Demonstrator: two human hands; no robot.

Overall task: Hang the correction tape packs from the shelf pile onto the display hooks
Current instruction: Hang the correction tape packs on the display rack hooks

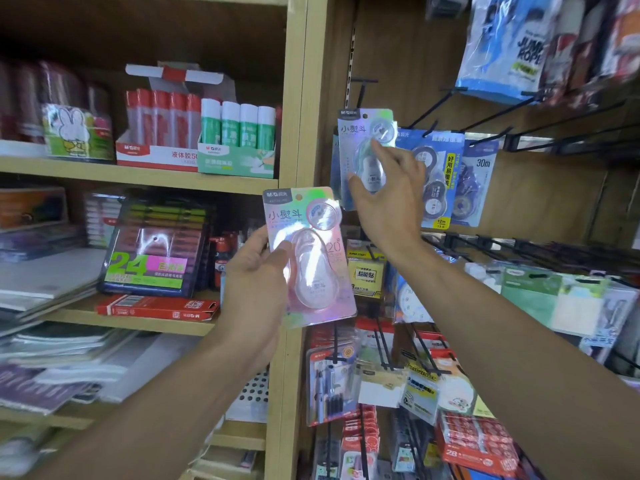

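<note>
Two packs, left hand (256, 271) gripping pink pack (310, 258), right hand (388, 192) pinching hooked pack (367, 150)

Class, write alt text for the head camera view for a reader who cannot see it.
A person's right hand holds a correction tape pack up at a display hook, while the left hand holds a second pack below. Glue sticks stand on the wooden shelf to the left.

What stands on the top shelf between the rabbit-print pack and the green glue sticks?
In the head view, a box of red glue bottles stands between the rabbit-print pack and the green glue sticks.
</note>
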